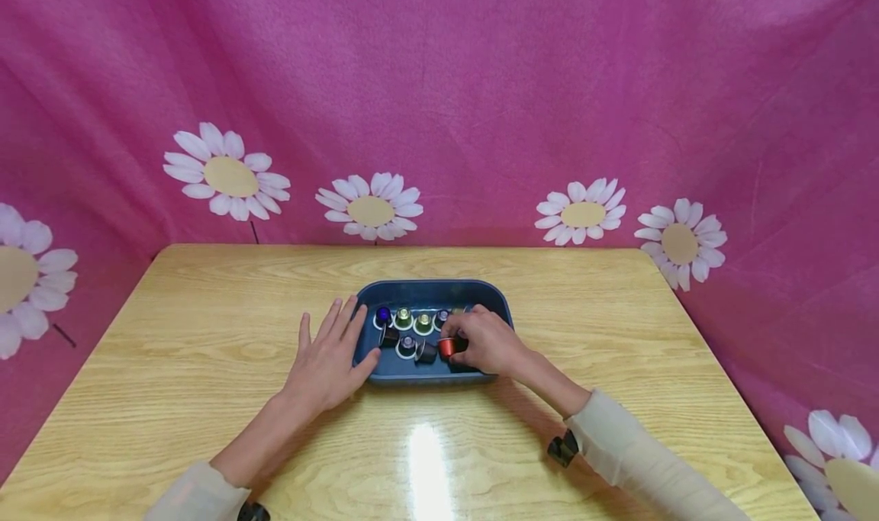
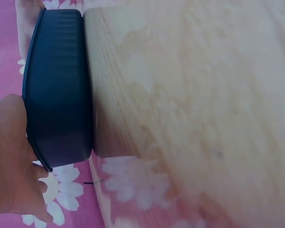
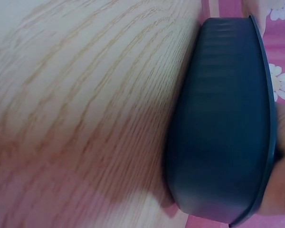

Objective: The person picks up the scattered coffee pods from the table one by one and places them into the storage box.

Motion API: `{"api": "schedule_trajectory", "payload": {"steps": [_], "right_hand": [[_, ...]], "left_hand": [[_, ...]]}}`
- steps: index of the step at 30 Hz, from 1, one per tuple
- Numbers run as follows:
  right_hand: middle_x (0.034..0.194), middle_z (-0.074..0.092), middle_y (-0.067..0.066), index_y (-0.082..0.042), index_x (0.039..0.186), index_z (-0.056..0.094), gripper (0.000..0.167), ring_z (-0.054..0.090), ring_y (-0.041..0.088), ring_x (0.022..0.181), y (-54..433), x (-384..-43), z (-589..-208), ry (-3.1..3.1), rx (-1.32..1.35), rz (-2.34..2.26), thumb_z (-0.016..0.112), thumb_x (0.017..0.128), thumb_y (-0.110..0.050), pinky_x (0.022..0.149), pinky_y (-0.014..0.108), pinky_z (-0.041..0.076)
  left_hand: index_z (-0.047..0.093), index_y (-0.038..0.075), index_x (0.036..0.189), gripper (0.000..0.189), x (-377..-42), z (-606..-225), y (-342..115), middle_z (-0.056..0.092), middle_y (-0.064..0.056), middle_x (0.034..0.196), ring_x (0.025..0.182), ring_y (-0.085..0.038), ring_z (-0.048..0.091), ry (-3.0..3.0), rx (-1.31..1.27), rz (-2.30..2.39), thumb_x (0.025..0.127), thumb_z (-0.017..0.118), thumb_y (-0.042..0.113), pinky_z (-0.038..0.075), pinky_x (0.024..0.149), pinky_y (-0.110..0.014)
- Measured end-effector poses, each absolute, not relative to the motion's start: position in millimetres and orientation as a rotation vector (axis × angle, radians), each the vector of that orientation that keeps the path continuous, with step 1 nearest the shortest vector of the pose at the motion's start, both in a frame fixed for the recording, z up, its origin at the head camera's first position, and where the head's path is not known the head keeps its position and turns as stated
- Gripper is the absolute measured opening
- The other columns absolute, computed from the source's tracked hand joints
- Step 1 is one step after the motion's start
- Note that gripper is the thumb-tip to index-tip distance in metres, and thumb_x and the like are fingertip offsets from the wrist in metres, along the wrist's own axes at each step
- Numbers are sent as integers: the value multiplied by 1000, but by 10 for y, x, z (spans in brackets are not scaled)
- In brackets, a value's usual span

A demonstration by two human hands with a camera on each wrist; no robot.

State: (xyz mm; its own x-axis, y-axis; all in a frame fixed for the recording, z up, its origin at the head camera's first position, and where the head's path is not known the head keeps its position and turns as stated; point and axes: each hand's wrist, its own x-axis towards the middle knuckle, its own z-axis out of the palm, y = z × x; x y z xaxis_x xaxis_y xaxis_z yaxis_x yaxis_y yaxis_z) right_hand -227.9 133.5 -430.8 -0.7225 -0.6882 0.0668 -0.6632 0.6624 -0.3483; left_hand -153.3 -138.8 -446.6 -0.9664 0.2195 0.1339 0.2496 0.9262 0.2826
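Observation:
A dark blue tray (image 1: 429, 378) with rounded corners holds several coffee capsules. My right hand (image 1: 489, 343) reaches in over its right side and pinches a red coffee capsule (image 1: 446, 347) between thumb and fingers. Straight, spread fingers of my left hand (image 1: 331, 362) rest at the tray's left rim. Along the back stand a blue capsule (image 1: 383, 315), a green capsule (image 1: 403, 317) and a yellow-green capsule (image 1: 423, 323). Dark capsules (image 1: 426, 352) lie nearer the front, some on their sides. Both wrist views show the tray's outer wall (image 2: 59, 90), which hides the capsules.
The tray stands on a light wooden table (image 1: 261, 300). Behind the table hangs a pink cloth (image 1: 439, 109) printed with white daisies. Light glares off the tabletop in front of the tray. Each wrist carries a small black device (image 1: 563, 448).

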Motion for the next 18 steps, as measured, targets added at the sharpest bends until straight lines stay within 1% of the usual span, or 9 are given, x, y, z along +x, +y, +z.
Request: {"api": "schedule_trajectory", "payload": {"steps": [4,8,11,15,18], "right_hand": [[88,72,-4,-13,101,74,31,55,17,88,1352,-2267,-4297,2801,-1146,-522,90,75,-17,83,37,43],[93,73,-2,-15,104,75,29,55,19,92,1377,-2260,-4278,2799,-1122,-545,88,78,-20,81,37,44],[95,73,-2,-15,104,75,27,56,20,95,1406,-2262,-4254,2802,-1097,-597,86,80,-22,80,37,45],[94,73,0,-12,104,75,23,57,20,94,1454,-2270,-4216,2830,-1119,-649,82,85,-22,80,39,47],[95,74,2,-8,105,75,21,56,22,92,1482,-2281,-4184,2864,-1178,-673,77,89,-21,82,40,47]], "left_hand": [[34,3,155,74,-1529,-4470,-1377,22,-17,163,150,-36,14,-2979,-373,-451,99,52,48,4,112,-69],[35,3,155,73,-1525,-4470,-1369,22,-18,163,150,-36,14,-2969,-383,-462,99,53,48,4,111,-69],[36,5,155,73,-1528,-4459,-1365,22,-18,162,150,-37,14,-2973,-390,-463,99,51,51,4,111,-70],[35,8,156,75,-1538,-4421,-1359,22,-19,162,149,-39,14,-2988,-392,-474,99,48,55,4,111,-70],[35,8,156,75,-1554,-4376,-1363,22,-19,162,149,-39,13,-2985,-388,-490,99,49,55,3,111,-70]]}}
